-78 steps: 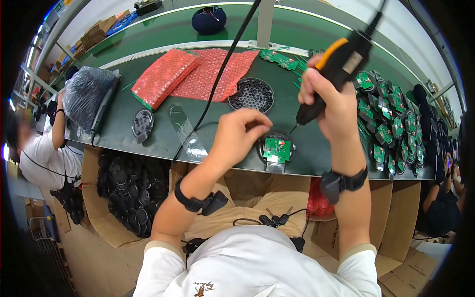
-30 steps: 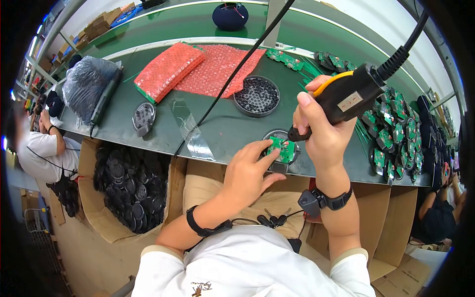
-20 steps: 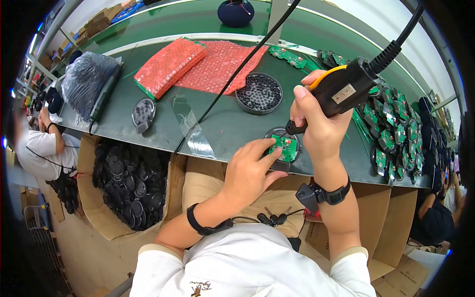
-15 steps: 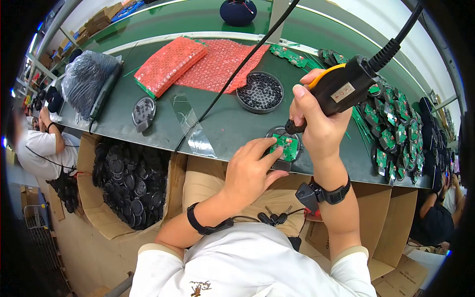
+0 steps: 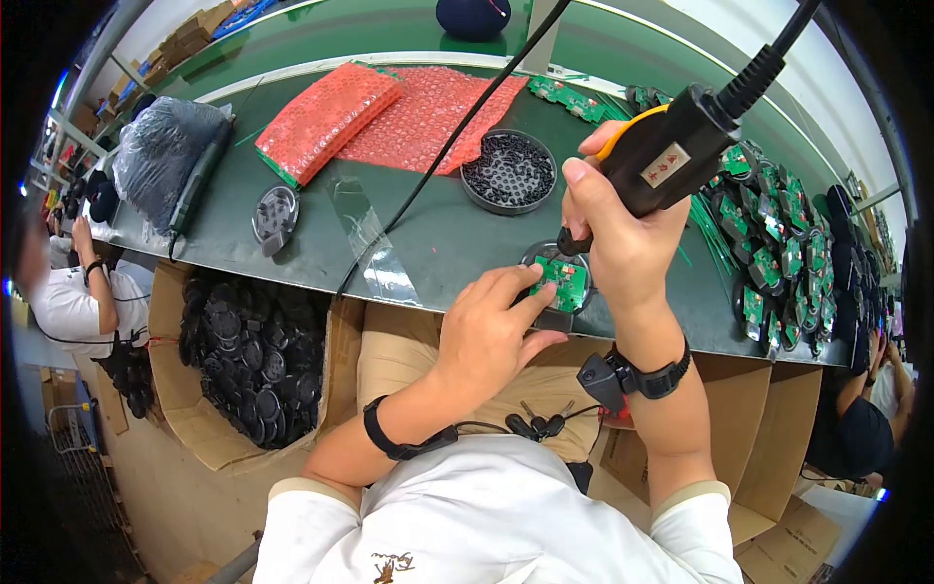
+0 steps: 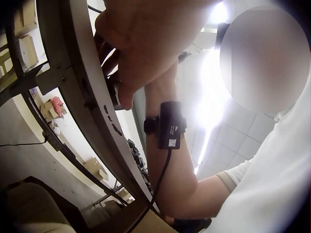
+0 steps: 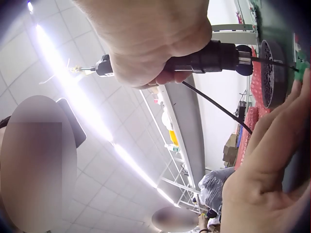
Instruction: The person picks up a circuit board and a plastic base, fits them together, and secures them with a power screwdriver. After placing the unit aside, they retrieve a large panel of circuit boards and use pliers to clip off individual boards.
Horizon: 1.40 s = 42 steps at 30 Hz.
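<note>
A green circuit board (image 5: 564,284) lies in a round dark housing near the table's front edge. My left hand (image 5: 486,336) rests its extended index and middle fingers on the board's left side, thumb held apart. In my right hand (image 5: 634,238) is a black and yellow power screwdriver (image 5: 671,161), fingers curled round its body. From the right wrist, the screwdriver's shaft (image 7: 272,61) reaches the green board (image 7: 301,72) beside my left hand (image 7: 267,170). The left wrist view shows my left hand (image 6: 141,43) from below, its fingertips partly hidden by the table edge.
A round dish (image 5: 509,173) of small black pieces stands behind the housing. Red bubble wrap (image 5: 418,122) lies at the back, many board assemblies (image 5: 778,234) at right. Another round part (image 5: 275,216) lies left. Below stands a carton (image 5: 219,443) of black parts; a cable crosses the table.
Since the earliest frame, my left hand has come down onto the board, and the screwdriver has been lowered from above right to the board. Over the last half second, both hands have stayed nearly still.
</note>
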Motion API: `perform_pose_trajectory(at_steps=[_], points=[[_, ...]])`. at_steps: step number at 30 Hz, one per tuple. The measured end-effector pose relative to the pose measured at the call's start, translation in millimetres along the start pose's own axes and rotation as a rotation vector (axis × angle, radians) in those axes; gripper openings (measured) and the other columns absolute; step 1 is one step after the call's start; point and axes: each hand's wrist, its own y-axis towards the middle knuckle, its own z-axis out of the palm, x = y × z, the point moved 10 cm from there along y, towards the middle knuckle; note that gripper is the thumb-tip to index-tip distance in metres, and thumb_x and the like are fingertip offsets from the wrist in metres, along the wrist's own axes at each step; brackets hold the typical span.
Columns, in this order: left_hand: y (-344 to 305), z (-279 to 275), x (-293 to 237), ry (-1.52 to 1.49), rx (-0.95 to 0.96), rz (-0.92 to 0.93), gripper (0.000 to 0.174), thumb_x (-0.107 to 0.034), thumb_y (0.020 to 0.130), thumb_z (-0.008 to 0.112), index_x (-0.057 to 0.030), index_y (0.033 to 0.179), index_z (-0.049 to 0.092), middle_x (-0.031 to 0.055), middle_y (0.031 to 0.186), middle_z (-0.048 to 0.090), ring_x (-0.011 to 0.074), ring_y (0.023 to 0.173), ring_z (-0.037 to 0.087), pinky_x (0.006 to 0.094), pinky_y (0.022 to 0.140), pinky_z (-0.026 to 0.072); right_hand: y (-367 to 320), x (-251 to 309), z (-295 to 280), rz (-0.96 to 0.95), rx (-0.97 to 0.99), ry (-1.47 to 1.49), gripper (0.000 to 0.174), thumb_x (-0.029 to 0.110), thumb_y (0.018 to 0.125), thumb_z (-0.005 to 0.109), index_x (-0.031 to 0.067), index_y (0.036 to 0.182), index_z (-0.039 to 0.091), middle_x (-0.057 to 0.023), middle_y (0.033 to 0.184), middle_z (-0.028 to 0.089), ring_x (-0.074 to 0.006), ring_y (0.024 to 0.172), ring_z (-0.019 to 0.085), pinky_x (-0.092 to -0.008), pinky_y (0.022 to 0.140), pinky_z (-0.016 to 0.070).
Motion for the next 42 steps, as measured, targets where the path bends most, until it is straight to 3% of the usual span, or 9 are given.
perform_pose_trajectory(at_steps=[14, 16, 21, 29, 31, 33, 35, 37, 42], points=[[3.7, 0.5, -1.3, 0.046, 0.043, -0.027, 0.051, -0.027, 0.064, 0.09, -0.0068, 0.108, 0.075, 0.0085, 0.116, 0.069, 0.0299, 0.101, 0.066, 0.0409, 0.084, 0.0561, -5.3, -4.2, 6.9, -0.036, 0.078, -0.007, 0.02, -0.011, 0.086, 0.065, -0.0004, 0.1, 0.056, -0.0037, 0.069, 0.056, -0.0089, 0.047, 0.05, -0.0246, 0.043, 0.0393], [3.8, -1.0, -2.8, 0.048, 0.045, -0.022, 0.05, -0.027, 0.064, 0.09, -0.0067, 0.107, 0.075, 0.0087, 0.115, 0.069, 0.0301, 0.101, 0.066, 0.041, 0.084, 0.0559, -7.1, -11.3, 4.6, 0.046, 0.052, 0.034, 0.011, -0.004, 0.084, 0.072, 0.0004, 0.092, 0.067, -0.0005, 0.078, 0.065, -0.0067, 0.066, 0.059, -0.0244, 0.058, 0.0476], [2.9, -3.8, -7.2, 0.055, 0.009, 0.004, 0.051, -0.026, 0.063, 0.09, -0.0065, 0.108, 0.075, 0.0093, 0.116, 0.069, 0.0306, 0.101, 0.066, 0.041, 0.084, 0.0554, 1.2, -5.1, 9.0, 0.084, 0.107, -0.027, 0.026, -0.007, 0.088, 0.066, -0.0031, 0.113, 0.058, -0.0014, 0.067, 0.057, -0.0088, 0.049, 0.05, -0.0251, 0.048, 0.0424], [3.2, -13.2, 5.5, -0.121, -0.052, -0.03, 0.034, -0.006, 0.073, 0.083, -0.0074, 0.107, 0.077, 0.0106, 0.107, 0.071, 0.0307, 0.098, 0.067, 0.0403, 0.081, 0.0553, 9.7, 17.5, -69.6, -0.08, 0.015, -0.037, 0.049, 0.003, 0.09, 0.073, -0.0016, 0.135, 0.053, -0.0095, 0.103, 0.068, -0.0161, 0.091, 0.067, -0.0317, 0.084, 0.053], [9.8, -22.4, 8.4, -0.182, -0.111, -0.045, 0.029, -0.005, 0.076, 0.082, -0.0063, 0.104, 0.077, 0.0112, 0.102, 0.071, 0.0298, 0.095, 0.068, 0.039, 0.08, 0.0552, -16.6, 37.9, -97.9, -0.26, -0.213, -0.523, 0.052, 0.005, 0.09, 0.074, -0.0002, 0.137, 0.053, -0.0109, 0.116, 0.065, -0.0181, 0.106, 0.064, -0.0342, 0.092, 0.0513], [14.9, -33.9, 10.1, -0.27, -0.177, -0.068, 0.017, -0.004, 0.081, 0.08, -0.004, 0.098, 0.078, 0.0119, 0.091, 0.07, 0.0267, 0.083, 0.068, 0.035, 0.073, 0.0542, -54.7, 39.7, -111.5, -0.22, -0.196, -0.665, 0.051, 0.006, 0.085, 0.078, 0.0016, 0.131, 0.058, -0.0095, 0.118, 0.064, -0.0151, 0.096, 0.062, -0.0295, 0.084, 0.0509], [17.2, -35.8, 5.6, -0.335, -0.155, -0.111, 0.017, -0.004, 0.082, 0.08, -0.0038, 0.099, 0.078, 0.0116, 0.09, 0.07, 0.0254, 0.081, 0.068, 0.034, 0.071, 0.0535, -82.7, 25.1, -84.3, -0.075, 0.089, -0.566, 0.046, 0.008, 0.076, 0.085, 0.0029, 0.117, 0.067, -0.0089, 0.112, 0.065, -0.013, 0.074, 0.06, -0.0269, 0.067, 0.0498], [18.3, -31.9, -2.5, -0.408, -0.106, -0.144, 0.017, -0.005, 0.082, 0.079, -0.0036, 0.099, 0.078, 0.0113, 0.09, 0.07, 0.0241, 0.078, 0.068, 0.033, 0.068, 0.0528, -108.6, 12.4, -73.0, -0.022, 0.168, -0.586, 0.032, 0.002, 0.076, 0.085, 0.0017, 0.105, 0.072, -0.0108, 0.107, 0.067, -0.0131, 0.075, 0.063, -0.0254, 0.065, 0.0512], [15.7, -20.2, -30.1, -0.322, -0.022, -0.042, 0.015, -0.005, 0.085, 0.077, -0.0037, 0.1, 0.078, 0.0102, 0.087, 0.069, 0.0218, 0.074, 0.066, 0.0314, 0.063, 0.0509, -134.1, -1.0, -95.8, 0.026, 0.026, -0.527, 0.025, -0.01, 0.08, 0.076, -0.0024, 0.103, 0.07, -0.0106, 0.106, 0.066, -0.014, 0.084, 0.067, -0.0252, 0.07, 0.0571]])
